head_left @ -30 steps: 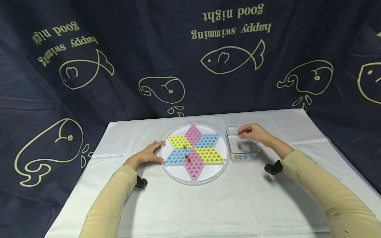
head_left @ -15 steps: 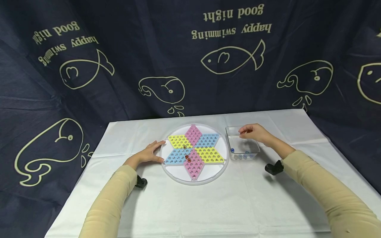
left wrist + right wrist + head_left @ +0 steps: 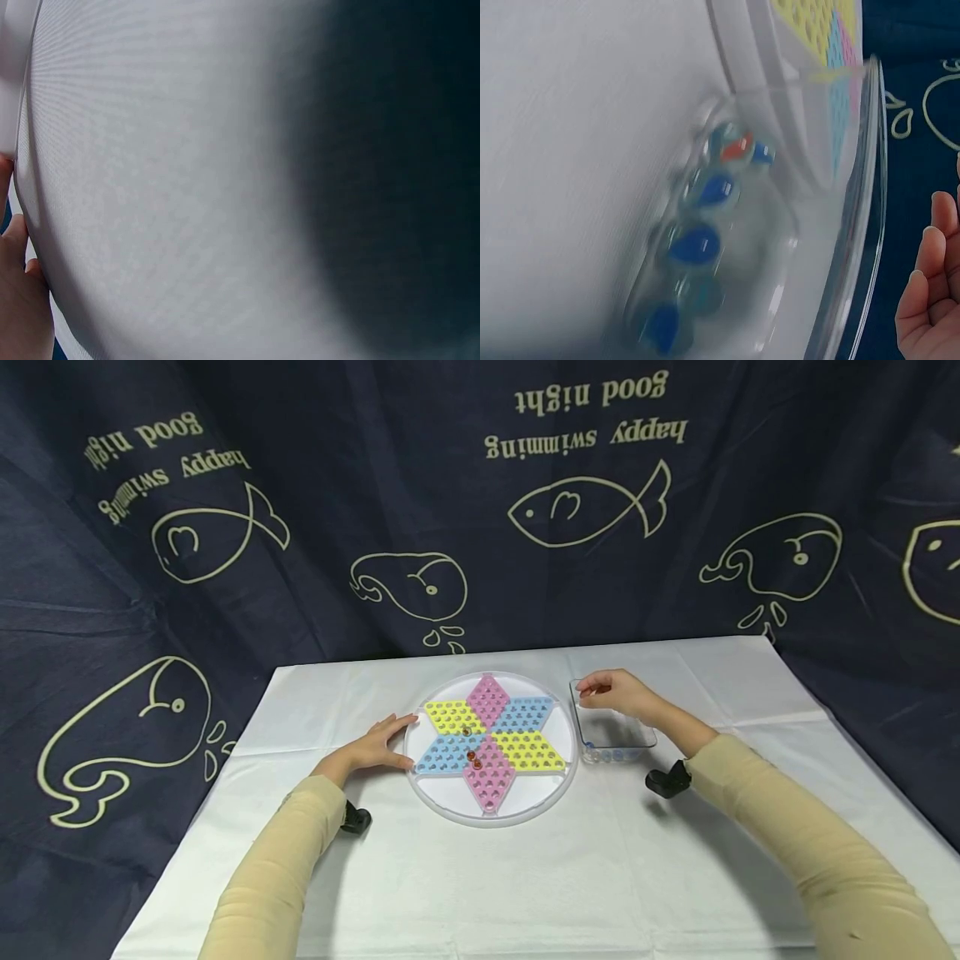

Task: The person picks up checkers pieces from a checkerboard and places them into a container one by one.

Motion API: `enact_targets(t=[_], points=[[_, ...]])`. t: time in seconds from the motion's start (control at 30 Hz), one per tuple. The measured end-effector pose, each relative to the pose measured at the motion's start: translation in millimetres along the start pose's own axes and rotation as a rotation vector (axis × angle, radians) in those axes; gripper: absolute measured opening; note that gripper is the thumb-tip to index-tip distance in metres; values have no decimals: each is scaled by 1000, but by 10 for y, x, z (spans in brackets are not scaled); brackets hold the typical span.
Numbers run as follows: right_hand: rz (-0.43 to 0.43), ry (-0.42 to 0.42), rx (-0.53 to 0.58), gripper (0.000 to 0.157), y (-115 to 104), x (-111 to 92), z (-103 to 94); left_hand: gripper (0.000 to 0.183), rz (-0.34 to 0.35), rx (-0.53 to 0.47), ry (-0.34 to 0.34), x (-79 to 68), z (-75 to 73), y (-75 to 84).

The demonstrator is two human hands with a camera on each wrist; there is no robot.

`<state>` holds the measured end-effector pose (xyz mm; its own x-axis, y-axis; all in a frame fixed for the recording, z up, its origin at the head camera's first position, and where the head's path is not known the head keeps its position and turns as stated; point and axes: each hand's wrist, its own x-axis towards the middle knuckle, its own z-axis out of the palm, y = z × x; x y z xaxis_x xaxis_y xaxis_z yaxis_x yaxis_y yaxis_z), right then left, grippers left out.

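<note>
A round white Chinese checkers board (image 3: 535, 793) lies mid-table, its star coloured pink, yellow and blue. Three reddish-brown marbles (image 3: 477, 764) sit in its holes. My left hand (image 3: 369, 750) rests at the board's left rim, thumb and fingers spread apart; its fingers also show at the left edge of the left wrist view. Over the clear plastic box (image 3: 651, 742) hovers my right hand (image 3: 618, 692), fingers loosely bent, no marble visible in them. In the right wrist view, several blue-swirled glass marbles (image 3: 695, 244) line the box's near side, one with orange.
White cloth (image 3: 525, 893) covers the table. Behind it hangs a dark blue curtain (image 3: 315, 610) printed with fish, whales and lettering. The box stands just right of the board. Black wrist cameras (image 3: 667, 780) hang below both wrists.
My right hand let go of a blue marble, which dropped into the box and rolled to the near-left corner. The hand then shifted slightly left. My left hand stays put.
</note>
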<state>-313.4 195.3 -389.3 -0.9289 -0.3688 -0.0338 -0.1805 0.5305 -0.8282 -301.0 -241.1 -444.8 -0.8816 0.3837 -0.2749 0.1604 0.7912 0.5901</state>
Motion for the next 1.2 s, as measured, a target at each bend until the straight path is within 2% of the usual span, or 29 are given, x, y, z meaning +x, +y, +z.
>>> enact_targets(t=[0.53,0.87,1.2], points=[[-58,-151,52,36,-353,185,538,98,12,-4,0,9,2,-24],[-124,-202,77,35,-430,263,823,98,5,-14,0,6,-1,-20],[-129,-237,61,32,-464,288,1045,97,-7,-8,-9,-13,-6,13]])
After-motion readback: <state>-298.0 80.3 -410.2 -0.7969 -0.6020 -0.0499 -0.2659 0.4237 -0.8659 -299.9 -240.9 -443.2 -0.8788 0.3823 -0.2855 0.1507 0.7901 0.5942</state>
